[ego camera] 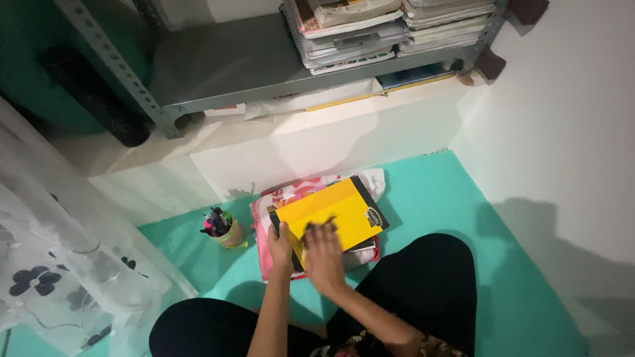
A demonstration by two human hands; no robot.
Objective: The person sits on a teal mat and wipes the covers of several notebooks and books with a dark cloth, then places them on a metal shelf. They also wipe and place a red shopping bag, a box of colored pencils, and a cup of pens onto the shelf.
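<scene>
Your left hand [280, 246] grips the near-left corner of the yellow book [329, 215], steadying it on the pile of books [278, 198]. Your right hand [323, 254], blurred, lies flat and released on its cover. A pen cup [227, 231] stands left on the teal floor [436, 192]; the metal shelf [245, 63] is beyond.

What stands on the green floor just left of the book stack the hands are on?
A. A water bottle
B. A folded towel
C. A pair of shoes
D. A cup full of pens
D: a small cup of pens stands left of the stack topped by the yellow book, which both hands touch.
</scene>
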